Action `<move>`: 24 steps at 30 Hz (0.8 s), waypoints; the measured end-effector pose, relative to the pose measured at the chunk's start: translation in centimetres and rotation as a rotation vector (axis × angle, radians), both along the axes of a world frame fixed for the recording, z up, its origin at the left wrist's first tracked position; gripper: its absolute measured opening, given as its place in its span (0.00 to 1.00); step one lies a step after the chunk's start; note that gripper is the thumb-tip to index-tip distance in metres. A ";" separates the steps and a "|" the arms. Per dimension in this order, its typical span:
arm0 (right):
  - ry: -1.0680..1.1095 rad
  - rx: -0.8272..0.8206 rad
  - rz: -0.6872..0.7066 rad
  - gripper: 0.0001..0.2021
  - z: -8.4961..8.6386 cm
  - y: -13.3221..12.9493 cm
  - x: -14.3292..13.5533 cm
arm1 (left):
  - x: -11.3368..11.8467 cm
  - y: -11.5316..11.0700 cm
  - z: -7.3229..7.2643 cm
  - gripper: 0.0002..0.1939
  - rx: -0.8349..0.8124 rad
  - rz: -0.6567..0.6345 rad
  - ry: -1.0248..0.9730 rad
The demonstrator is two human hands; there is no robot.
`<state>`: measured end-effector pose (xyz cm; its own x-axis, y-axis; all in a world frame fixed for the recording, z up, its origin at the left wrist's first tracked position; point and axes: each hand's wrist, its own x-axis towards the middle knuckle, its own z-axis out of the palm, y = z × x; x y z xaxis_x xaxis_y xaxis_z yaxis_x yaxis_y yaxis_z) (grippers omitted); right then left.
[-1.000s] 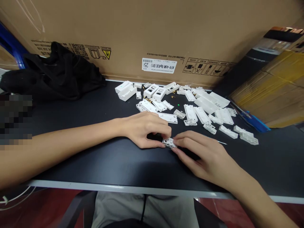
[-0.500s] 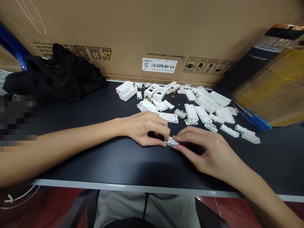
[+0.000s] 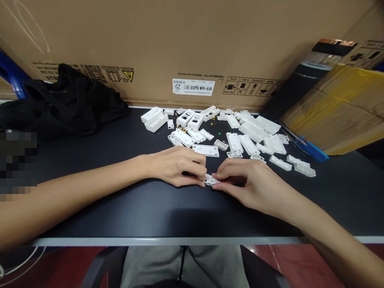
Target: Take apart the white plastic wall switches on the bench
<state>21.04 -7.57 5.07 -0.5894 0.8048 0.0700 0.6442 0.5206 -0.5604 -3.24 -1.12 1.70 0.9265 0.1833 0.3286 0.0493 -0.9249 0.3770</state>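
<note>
At the near part of the black table (image 3: 120, 208), the right hand (image 3: 255, 184) pinches the right end of 1 small white part (image 3: 210, 180) between thumb and fingers. The left hand (image 3: 186, 166) is clamped on its left end. Just beyond lies a flat white plate (image 3: 206, 150); farther back sit 2 slotted white housings (image 3: 195, 121), then a large cardboard box (image 3: 150, 36).

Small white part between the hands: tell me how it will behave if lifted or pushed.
The small white part is likely stiff: it shows no bend between the left hand and the right hand. It is probably light, being small enough to pinch. Pushed, it would likely slide rather than roll, since it looks flat.
</note>
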 end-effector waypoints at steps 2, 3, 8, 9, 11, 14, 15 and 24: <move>0.006 -0.008 0.016 0.05 0.0 0.2 0.0 | -0.2 0.1 0.2 0.10 -0.046 -0.026 0.024; 0.008 -0.013 0.024 0.05 0.0 0.3 0.1 | -0.3 0.1 0.3 0.10 -0.069 -0.038 0.031; 0.018 -0.055 0.028 0.07 -0.2 0.5 0.4 | -0.3 -0.1 0.7 0.11 -0.015 -0.005 0.056; 0.021 -0.054 0.024 0.07 -0.2 0.4 0.4 | -0.2 -0.3 0.7 0.11 0.019 0.004 0.055; 0.026 -0.031 0.015 0.06 -0.3 0.2 0.4 | 0.0 -0.5 0.7 0.12 0.097 0.020 0.042; 0.033 -0.002 0.001 0.06 -0.4 -0.1 0.2 | 0.1 -0.9 0.4 0.13 0.201 0.053 0.026; 0.036 0.001 -0.003 0.06 -0.4 -0.2 0.2 | 0.1 -1.0 0.4 0.14 0.217 0.063 0.025; 0.062 -0.155 -0.041 0.06 0.0 0.1 0.2 | 0.0 -1.2 0.3 0.09 0.127 0.033 0.010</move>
